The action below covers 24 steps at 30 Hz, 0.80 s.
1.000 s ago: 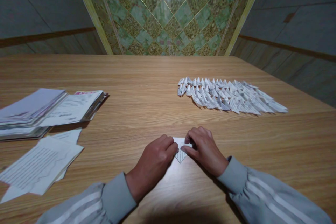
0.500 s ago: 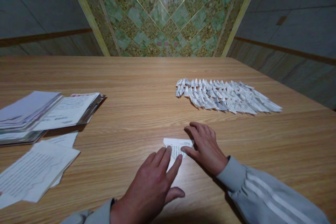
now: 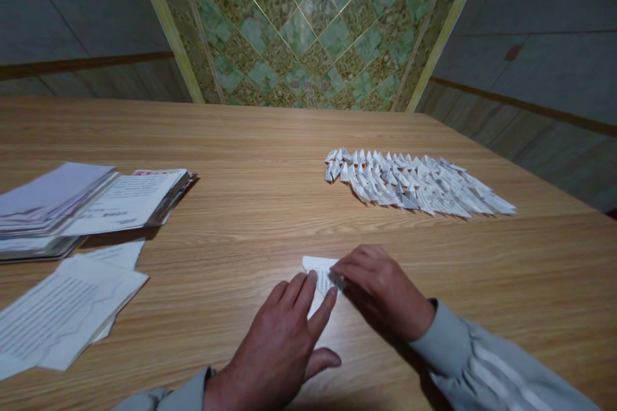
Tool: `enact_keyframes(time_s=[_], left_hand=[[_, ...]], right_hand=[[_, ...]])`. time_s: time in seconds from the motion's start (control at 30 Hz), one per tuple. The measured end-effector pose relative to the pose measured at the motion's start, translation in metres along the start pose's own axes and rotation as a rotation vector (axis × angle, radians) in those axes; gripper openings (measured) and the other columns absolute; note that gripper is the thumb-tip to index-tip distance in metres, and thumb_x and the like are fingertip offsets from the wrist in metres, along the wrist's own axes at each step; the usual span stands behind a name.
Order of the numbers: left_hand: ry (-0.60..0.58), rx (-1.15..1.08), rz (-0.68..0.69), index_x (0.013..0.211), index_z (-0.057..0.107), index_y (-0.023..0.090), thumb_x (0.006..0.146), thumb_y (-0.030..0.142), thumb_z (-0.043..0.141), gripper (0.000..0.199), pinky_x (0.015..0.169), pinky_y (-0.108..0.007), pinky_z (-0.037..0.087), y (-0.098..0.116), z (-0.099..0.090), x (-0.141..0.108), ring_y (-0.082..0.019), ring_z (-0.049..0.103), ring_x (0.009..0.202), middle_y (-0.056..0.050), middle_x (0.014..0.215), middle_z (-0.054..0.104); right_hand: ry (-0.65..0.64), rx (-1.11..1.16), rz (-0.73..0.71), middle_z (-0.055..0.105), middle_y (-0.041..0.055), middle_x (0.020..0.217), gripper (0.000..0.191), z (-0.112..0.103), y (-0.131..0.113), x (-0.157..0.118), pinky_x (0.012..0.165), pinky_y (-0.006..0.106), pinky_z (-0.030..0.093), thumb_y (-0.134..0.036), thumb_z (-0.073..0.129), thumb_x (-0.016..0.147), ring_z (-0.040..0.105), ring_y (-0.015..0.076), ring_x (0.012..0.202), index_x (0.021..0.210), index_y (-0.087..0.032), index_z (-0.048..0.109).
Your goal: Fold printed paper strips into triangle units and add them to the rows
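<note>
A small piece of folded printed paper [image 3: 317,263] lies flat on the table in front of me, its top edge showing a pale band. My left hand [image 3: 282,327] rests over its lower part, fingers stretched and pressing it down, thumb held out to the side. At the paper's right side, my right hand [image 3: 378,289] has its fingers closed together on the corner, where a darker bit of paper stands up. The right thumb is mostly hidden beneath the fingers.
Rows of pointed folded paper pieces [image 3: 409,183] sit interlocked at the back right. On the left stands a stack of papers and booklets [image 3: 130,202], with loose printed sheets [image 3: 72,311] before it. The wooden table [image 3: 231,160] reaches a tiled wall [image 3: 308,26].
My right hand has gone from spread fingers to a closed pinch on the paper's right corner, which is now lifted or folded inward. The left hand stays on the paper.
</note>
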State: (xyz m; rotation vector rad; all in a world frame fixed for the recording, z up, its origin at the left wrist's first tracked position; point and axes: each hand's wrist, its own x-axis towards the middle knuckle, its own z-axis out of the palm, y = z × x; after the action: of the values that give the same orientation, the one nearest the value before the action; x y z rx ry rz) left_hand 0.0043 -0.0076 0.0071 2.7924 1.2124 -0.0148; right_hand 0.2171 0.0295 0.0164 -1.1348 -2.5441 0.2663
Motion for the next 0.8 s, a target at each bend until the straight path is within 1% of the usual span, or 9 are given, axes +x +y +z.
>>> enact_keyframes(time_s=[0.03, 0.1, 0.23, 0.37, 0.5, 0.63, 0.7, 0.77, 0.8], left_hand=[[0.007, -0.003, -0.003, 0.138, 0.054, 0.018, 0.081, 0.063, 0.062, 0.074, 0.098, -0.060, 0.046, 0.000, 0.001, -0.001, -0.045, 0.051, 0.127, -0.028, 0.142, 0.049], [0.020, -0.007, -0.018, 0.134, 0.057, 0.018, 0.081, 0.064, 0.060, 0.070, 0.100, -0.060, 0.045, 0.001, 0.003, -0.002, -0.044, 0.050, 0.127, -0.027, 0.143, 0.049], [0.017, -0.003, -0.016, 0.137, 0.054, 0.018, 0.080, 0.067, 0.060, 0.075, 0.101, -0.059, 0.043, 0.004, 0.008, -0.004, -0.043, 0.050, 0.128, -0.027, 0.144, 0.048], [0.002, -0.002, -0.004, 0.144, 0.046, 0.017, 0.079, 0.068, 0.061, 0.084, 0.101, -0.062, 0.041, 0.004, 0.010, -0.004, -0.046, 0.047, 0.130, -0.029, 0.146, 0.044], [-0.034, -0.011, -0.006, 0.147, 0.041, 0.020, 0.079, 0.067, 0.062, 0.085, 0.100, -0.063, 0.041, 0.002, 0.008, -0.003, -0.046, 0.046, 0.131, -0.029, 0.146, 0.045], [-0.025, -0.008, 0.002, 0.147, 0.041, 0.021, 0.078, 0.067, 0.062, 0.085, 0.099, -0.064, 0.041, 0.002, 0.009, -0.004, -0.047, 0.046, 0.130, -0.030, 0.145, 0.045], [-0.008, -0.004, 0.008, 0.146, 0.042, 0.020, 0.076, 0.065, 0.066, 0.086, 0.098, -0.065, 0.041, 0.002, 0.010, -0.004, -0.048, 0.047, 0.129, -0.031, 0.144, 0.045], [0.007, -0.006, 0.009, 0.145, 0.044, 0.020, 0.074, 0.063, 0.070, 0.087, 0.097, -0.065, 0.041, 0.002, 0.012, -0.004, -0.048, 0.048, 0.127, -0.031, 0.143, 0.046], [0.019, -0.012, 0.009, 0.145, 0.045, 0.020, 0.073, 0.061, 0.072, 0.087, 0.097, -0.065, 0.041, 0.002, 0.012, -0.004, -0.048, 0.048, 0.126, -0.030, 0.142, 0.048]], right_hand=[[-0.054, 0.012, -0.046, 0.072, 0.0062, 0.098, 0.018, -0.001, -0.008, 0.001, 0.084, 0.035, 0.043, -0.023, 0.053, 0.098, 0.059, 0.0202, 0.091, 0.107, -0.022, 0.069], [-0.106, -0.004, -0.013, 0.071, 0.0052, 0.097, 0.012, -0.001, -0.022, 0.001, 0.080, 0.033, 0.044, -0.022, 0.058, 0.095, 0.059, 0.0199, 0.091, 0.099, -0.021, 0.070], [-0.155, -0.029, 0.032, 0.072, 0.0021, 0.104, 0.008, -0.006, -0.032, -0.002, 0.087, 0.036, 0.043, -0.026, 0.066, 0.091, 0.060, 0.0205, 0.096, 0.098, -0.023, 0.069], [-0.157, 0.026, 0.038, 0.072, 0.0011, 0.110, 0.012, -0.011, -0.029, -0.006, 0.091, 0.036, 0.043, -0.021, 0.062, 0.093, 0.061, 0.0194, 0.099, 0.103, -0.024, 0.068], [-0.131, 0.022, 0.061, 0.072, 0.0043, 0.113, 0.019, -0.016, -0.024, -0.009, 0.093, 0.038, 0.042, -0.017, 0.057, 0.093, 0.060, 0.0216, 0.103, 0.106, -0.025, 0.069], [-0.116, -0.063, 0.154, 0.073, 0.0046, 0.106, 0.018, -0.021, -0.011, -0.007, 0.093, 0.041, 0.040, -0.012, 0.056, 0.091, 0.060, 0.0234, 0.098, 0.093, -0.023, 0.071], [-0.088, -0.113, 0.231, 0.073, 0.0054, 0.100, 0.019, -0.022, -0.002, -0.005, 0.090, 0.041, 0.041, -0.012, 0.056, 0.091, 0.060, 0.0244, 0.093, 0.087, -0.022, 0.072], [-0.043, -0.137, 0.317, 0.072, 0.0071, 0.088, 0.020, -0.019, 0.005, -0.003, 0.081, 0.039, 0.043, -0.014, 0.053, 0.093, 0.058, 0.0252, 0.088, 0.091, -0.020, 0.072], [-0.007, -0.110, 0.341, 0.071, 0.0076, 0.088, 0.021, -0.017, 0.006, -0.002, 0.079, 0.037, 0.043, -0.014, 0.052, 0.094, 0.058, 0.0247, 0.088, 0.095, -0.019, 0.072]])
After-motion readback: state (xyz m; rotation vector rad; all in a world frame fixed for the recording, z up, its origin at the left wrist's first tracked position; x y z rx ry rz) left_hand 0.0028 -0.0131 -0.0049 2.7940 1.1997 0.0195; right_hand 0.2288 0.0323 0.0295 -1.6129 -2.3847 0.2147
